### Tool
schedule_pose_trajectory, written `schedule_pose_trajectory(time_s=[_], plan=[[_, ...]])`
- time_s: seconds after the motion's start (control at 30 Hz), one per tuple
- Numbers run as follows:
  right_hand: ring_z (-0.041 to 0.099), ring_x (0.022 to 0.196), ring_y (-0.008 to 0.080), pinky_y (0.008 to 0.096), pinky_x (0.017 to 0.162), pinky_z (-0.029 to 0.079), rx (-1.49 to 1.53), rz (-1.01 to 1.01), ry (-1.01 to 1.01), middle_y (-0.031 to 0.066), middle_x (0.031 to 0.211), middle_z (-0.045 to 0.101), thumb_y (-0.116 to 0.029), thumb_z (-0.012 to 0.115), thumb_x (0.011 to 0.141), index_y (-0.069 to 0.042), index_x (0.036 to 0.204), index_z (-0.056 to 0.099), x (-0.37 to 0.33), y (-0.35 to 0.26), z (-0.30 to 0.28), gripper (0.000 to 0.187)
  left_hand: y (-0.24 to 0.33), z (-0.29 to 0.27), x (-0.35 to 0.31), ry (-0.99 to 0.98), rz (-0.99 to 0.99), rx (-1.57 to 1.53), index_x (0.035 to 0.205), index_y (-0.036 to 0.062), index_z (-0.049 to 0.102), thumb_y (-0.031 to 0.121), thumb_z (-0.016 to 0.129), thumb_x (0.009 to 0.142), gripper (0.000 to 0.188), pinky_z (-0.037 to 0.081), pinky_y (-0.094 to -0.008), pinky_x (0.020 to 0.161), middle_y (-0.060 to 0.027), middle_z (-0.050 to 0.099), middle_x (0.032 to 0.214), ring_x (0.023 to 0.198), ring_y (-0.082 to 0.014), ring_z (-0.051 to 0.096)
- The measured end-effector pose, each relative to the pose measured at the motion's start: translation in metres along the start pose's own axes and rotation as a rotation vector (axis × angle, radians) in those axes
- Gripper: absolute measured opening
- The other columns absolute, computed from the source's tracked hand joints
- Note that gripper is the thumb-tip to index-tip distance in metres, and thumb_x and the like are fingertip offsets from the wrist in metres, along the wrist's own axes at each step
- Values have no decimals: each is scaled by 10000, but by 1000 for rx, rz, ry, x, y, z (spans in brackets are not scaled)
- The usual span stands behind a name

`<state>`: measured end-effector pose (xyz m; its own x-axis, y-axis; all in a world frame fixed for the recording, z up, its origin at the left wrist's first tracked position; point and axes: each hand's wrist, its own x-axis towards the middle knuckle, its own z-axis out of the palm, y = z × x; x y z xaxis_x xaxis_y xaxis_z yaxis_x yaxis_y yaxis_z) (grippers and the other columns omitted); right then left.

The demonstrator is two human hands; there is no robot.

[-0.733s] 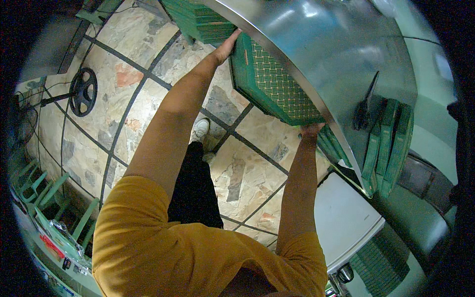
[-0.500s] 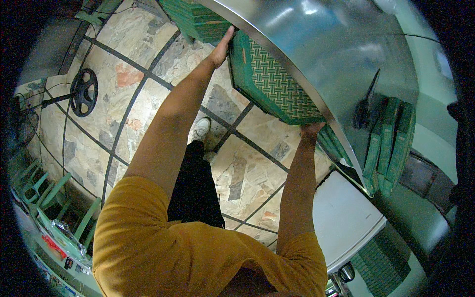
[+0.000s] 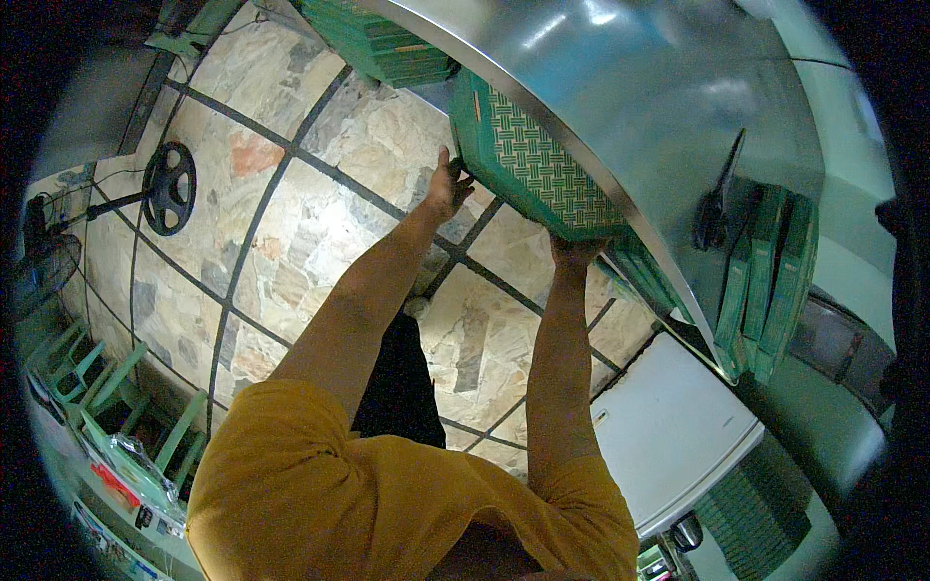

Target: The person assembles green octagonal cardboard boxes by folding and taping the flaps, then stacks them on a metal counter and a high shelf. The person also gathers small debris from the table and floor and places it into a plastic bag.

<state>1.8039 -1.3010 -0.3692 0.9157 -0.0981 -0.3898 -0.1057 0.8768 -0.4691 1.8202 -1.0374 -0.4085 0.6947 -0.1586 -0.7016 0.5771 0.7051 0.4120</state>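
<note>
A green box point(image 3: 547, 160) with a pale woven-pattern top lies partly beneath the metal tabletop's edge. My left hand point(image 3: 448, 189) is next to the box's left near corner, open, its thumb raised and fingers apart. Whether it touches the side there is hard to see. My right hand point(image 3: 578, 252) grips the near right edge of the same box, its fingertips partly hidden against it. Farther left under the tabletop are several more green boxes point(image 3: 392, 48).
The shiny metal tabletop point(image 3: 668, 107) bears a dark-handled knife point(image 3: 712, 208) and green folded boxes point(image 3: 765, 276). A white chest-like lid point(image 3: 678, 426) stands at right. Left are a black wheel-shaped stand base point(image 3: 170, 189) and green chairs point(image 3: 126, 378). The floor is stone-tiled.
My left hand has come off the box's far left edge and moved nearer to me. My right hand has shifted slightly left along the near edge. The box has barely moved.
</note>
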Motion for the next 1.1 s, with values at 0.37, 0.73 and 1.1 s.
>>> schedule_pose_trajectory(time_s=[0.37, 0.73, 1.1], plan=[[494, 1170, 364, 589, 955, 387, -64, 80, 149, 124, 1311, 499, -712, 554, 746, -152, 1341, 424, -8, -11, -4, 827, -4, 10, 7, 65, -10, -31, 1491, 65, 71, 794, 292, 811, 1022, 181, -479, 1101, -89, 66, 1565, 1372, -352, 227], [219, 1382, 330, 444, 1113, 178, -1262, 248, 249, 167, 1521, 200, -426, 436, 960, -32, 1450, 243, -266, 30, -58, 658, -77, -70, -156, 153, -207, 423, 1289, 165, 471, 516, 465, 884, 536, 487, -486, 694, -73, 599, 980, 822, -261, 590], [240, 1354, 428, 576, 1109, 122, -1895, -642, -521, 191, 1465, 301, -450, 632, 769, -128, 1419, 346, -468, -117, 85, 780, -216, 105, -373, -802, -418, 326, 1019, 49, 603, 287, 524, 906, 275, 455, -414, 900, -126, 624, 950, 921, -286, 592]])
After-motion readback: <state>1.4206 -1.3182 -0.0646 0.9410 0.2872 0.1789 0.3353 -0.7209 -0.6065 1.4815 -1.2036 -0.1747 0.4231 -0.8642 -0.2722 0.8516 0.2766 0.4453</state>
